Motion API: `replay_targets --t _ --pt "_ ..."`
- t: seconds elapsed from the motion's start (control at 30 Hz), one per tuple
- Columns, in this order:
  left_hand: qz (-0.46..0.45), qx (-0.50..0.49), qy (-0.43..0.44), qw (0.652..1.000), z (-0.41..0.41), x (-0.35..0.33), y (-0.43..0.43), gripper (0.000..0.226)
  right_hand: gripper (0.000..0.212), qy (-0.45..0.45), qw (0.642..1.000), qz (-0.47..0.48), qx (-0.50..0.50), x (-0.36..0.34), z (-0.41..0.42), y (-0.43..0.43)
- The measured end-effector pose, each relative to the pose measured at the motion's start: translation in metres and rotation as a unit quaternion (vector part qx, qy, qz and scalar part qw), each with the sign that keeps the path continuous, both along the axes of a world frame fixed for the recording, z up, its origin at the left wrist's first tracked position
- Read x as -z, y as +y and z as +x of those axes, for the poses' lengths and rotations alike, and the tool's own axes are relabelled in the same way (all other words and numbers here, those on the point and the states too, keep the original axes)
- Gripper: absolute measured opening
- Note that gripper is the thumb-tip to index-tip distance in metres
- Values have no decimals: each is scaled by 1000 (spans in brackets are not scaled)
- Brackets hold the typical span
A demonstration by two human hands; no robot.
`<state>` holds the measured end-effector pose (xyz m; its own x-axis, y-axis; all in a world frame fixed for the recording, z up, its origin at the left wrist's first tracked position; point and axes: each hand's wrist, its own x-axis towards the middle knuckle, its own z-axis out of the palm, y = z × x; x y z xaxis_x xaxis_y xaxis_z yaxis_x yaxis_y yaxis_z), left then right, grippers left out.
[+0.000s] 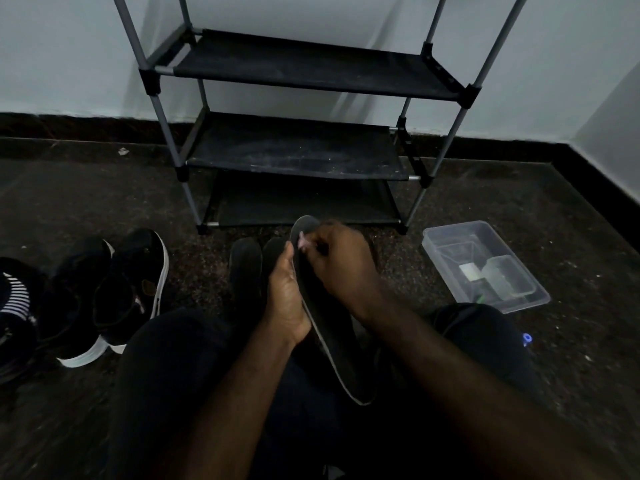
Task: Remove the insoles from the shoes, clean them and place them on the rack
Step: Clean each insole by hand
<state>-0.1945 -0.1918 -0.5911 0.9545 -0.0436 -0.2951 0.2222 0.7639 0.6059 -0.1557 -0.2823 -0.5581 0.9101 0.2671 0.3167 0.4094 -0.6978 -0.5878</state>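
1. Black sneakers (104, 299) with white soles sat side by side on the floor (86, 202) at the left. A striped shoe (14, 299) lay beside them at the frame's edge, likely kept clear of the work.
2. Two dark insoles (244, 268) lay flat just left of the hands, toes toward the rack (294, 147). Whether they were already cleaned could not be told.
3. The left hand (285, 299) cradled the held insole (329, 327) along its left edge, fingers curled behind it. This seemed to be a brace, so the sole would not bend away under rubbing.
4. That insole hung above the lap (304, 427). Its long axis ran from the heel, low and near the body, up to the toe, which pointed at the rack's lowest shelf and leaned slightly left.
5. The right hand (341, 261) pinched a small pale wad (300, 242) — cloth or wipe, unclear — against the toe end.
6. A clear plastic tub (485, 265) stood on the floor at the right, close by — its small contents too dim to name.
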Motion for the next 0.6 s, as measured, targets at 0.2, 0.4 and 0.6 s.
replay_targets --t 0.2,0.4,0.6 --pt "-3 -29 16 999 4 2 4 68 17 5 995 -33 -92 6 -12 -2" --pt "22 21 16 999 -5 -7 -3 66 21 -14 997 -61 39 -6 12 -10" --pt "-2 -44 23 999 8 6 2 63 27 37 990 -84 -102 8 -29 -5"
